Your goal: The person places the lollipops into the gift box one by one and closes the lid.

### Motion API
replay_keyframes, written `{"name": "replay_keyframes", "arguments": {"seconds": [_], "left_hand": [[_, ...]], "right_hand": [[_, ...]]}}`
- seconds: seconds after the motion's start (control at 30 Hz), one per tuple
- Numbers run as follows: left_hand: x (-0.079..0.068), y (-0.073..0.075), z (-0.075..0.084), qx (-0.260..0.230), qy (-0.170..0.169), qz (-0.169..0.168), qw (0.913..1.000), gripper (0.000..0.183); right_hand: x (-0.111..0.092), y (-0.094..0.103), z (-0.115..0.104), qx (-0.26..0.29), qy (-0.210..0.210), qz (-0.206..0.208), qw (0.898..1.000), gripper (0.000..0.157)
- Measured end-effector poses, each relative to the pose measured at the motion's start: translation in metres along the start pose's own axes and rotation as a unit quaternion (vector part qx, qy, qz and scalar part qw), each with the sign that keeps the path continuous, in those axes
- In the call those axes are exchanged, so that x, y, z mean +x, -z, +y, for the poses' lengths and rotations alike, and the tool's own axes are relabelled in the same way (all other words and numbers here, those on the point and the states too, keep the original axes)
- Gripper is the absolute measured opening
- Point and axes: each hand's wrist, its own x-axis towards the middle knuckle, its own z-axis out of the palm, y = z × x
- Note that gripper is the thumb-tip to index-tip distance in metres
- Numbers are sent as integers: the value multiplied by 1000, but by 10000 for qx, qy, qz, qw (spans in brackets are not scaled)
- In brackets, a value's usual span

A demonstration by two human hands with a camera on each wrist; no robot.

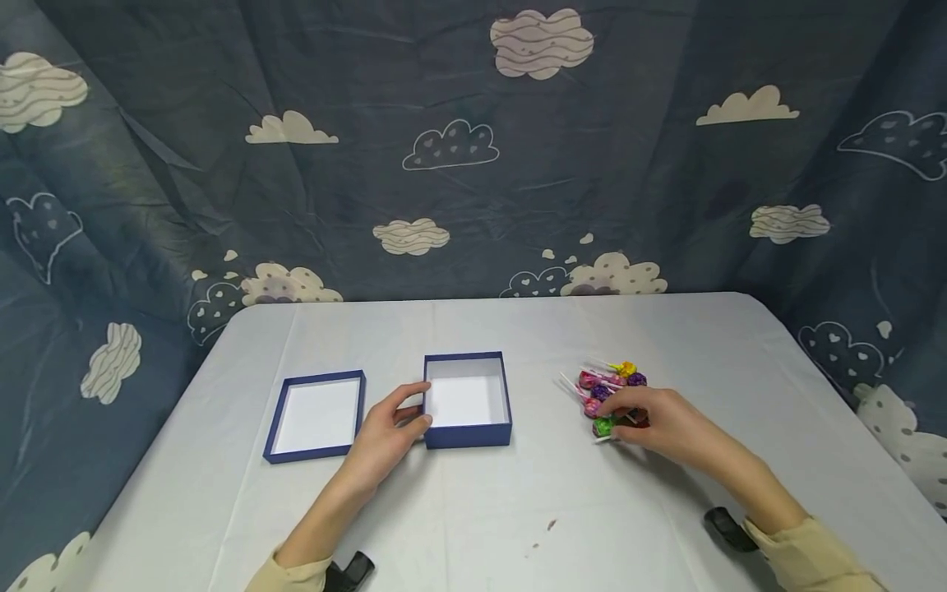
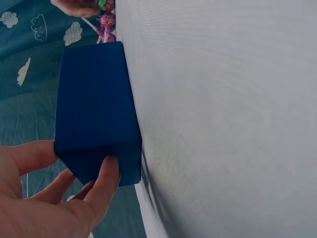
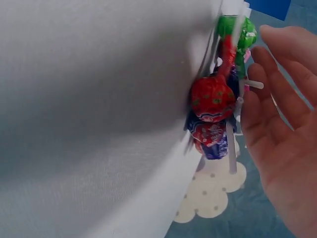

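Note:
A blue box [image 1: 468,437] with a white inside stands uncovered on the table. My left hand [image 1: 388,432] is at its left wall, thumb and fingertips against the outside and the index finger at the rim. In the left wrist view the blue wall [image 2: 96,99] fills the space beyond the fingers. My right hand [image 1: 662,423] reaches down over a pile of wrapped lollipops, its fingers spread beside them. A green lollipop [image 1: 602,427] lies by the thumb. In the right wrist view a red lollipop [image 3: 213,98] shows in front of the fingers, with purple wrappers partly hidden behind.
A blue-rimmed lid [image 1: 314,415] lies inside up, left of the box. Other lollipops, among them a yellow one [image 1: 625,368], lie at the pile's far side with sticks pointing left. White cloth [image 1: 473,518] covers the table; a cloud-patterned curtain [image 1: 459,82] hangs behind it.

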Motion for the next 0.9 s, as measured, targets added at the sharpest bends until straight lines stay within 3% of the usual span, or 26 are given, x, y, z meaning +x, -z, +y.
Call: {"name": "replay_keyframes", "arguments": {"seconds": [0.3, 0.5, 0.67, 0.9], "left_hand": [[-1, -1, 1, 20, -7, -2, 10000, 45], [-1, -1, -1, 53, 36, 10, 10000, 45], [0, 0, -2, 73, -12, 8, 10000, 44], [-1, 0, 0, -31, -74, -19, 10000, 43]], "right_hand": [[7, -2, 0, -179, -90, -408, 9990, 28], [9, -2, -4, -331, 135, -634, 9973, 29], [13, -4, -5, -447, 380, -658, 9961, 30], [15, -11, -5, -314, 343, -469, 9978, 31]]}}
